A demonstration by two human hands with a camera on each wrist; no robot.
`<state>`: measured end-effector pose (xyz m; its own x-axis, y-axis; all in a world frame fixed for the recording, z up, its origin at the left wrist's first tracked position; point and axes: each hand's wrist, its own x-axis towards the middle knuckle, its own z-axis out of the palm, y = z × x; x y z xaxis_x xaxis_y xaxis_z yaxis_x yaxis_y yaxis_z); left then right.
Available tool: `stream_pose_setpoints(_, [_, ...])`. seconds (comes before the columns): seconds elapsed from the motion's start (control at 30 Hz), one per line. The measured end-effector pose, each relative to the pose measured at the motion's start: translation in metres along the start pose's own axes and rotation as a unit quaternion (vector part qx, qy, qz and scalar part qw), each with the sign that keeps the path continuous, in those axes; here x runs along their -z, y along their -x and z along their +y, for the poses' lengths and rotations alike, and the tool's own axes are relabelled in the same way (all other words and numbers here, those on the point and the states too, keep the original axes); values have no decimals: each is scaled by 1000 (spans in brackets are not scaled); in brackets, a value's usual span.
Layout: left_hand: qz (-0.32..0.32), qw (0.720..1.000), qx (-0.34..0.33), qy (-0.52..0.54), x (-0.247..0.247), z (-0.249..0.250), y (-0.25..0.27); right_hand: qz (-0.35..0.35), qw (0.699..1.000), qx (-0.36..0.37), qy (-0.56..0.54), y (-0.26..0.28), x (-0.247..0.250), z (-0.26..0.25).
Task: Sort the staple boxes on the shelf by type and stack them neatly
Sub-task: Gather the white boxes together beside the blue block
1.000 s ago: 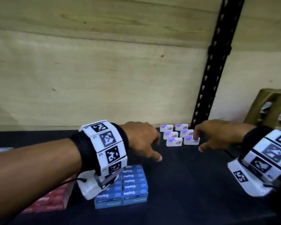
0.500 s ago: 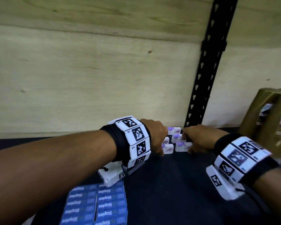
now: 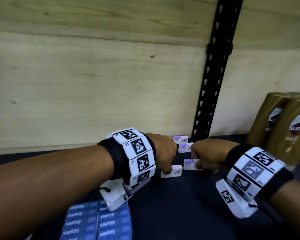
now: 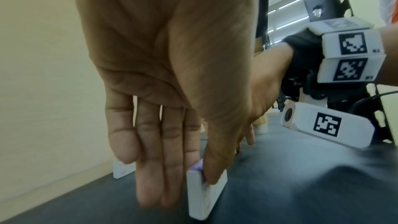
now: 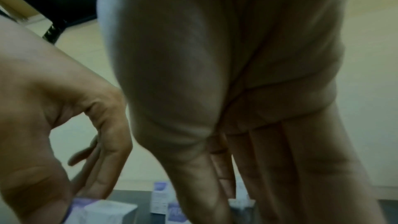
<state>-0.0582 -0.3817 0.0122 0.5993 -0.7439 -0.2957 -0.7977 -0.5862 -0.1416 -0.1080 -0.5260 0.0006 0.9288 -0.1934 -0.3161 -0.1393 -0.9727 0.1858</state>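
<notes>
Staple boxes, the small white ones, are now in both hands: the left hand (image 3: 164, 153) pinches one box (image 3: 171, 171) between thumb and fingers, and the right hand (image 3: 206, 155) grips its neighbour (image 3: 190, 164). A second ago both hands only hovered over the cluster near the shelf's back edge. Two more white boxes (image 3: 184, 147) sit behind, by the black upright (image 3: 213, 75). Gathering this type has likely begun. Blue boxes (image 3: 97, 222) lie stacked at the front edge.

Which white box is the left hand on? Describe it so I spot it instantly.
Find the black slotted upright at the shelf's back; small white-and-purple boxes cluster at its foot. The left hand pinches the white box nearest the camera, leftmost in the front row, beside the box under the right hand.
</notes>
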Motion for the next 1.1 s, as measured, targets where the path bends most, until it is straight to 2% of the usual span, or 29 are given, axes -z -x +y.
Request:
stream_pose_setpoints(0.2, [-43, 998, -24, 37, -15, 10, 30, -34, 996, 25, -72, 40, -4, -8])
stream_pose_setpoints(0.43, [-63, 996, -38, 41, -21, 22, 62, -54, 993, 57, -84, 72, -17, -4])
stream_pose_setpoints(0.67, [-43, 997, -61, -3, -20, 44, 83, -48, 992, 80, -82, 92, -26, -2])
stream_pose_setpoints(1.1, [-22, 997, -71, -31, -21, 57, 80, -43, 992, 87, -75, 100, -32, -2])
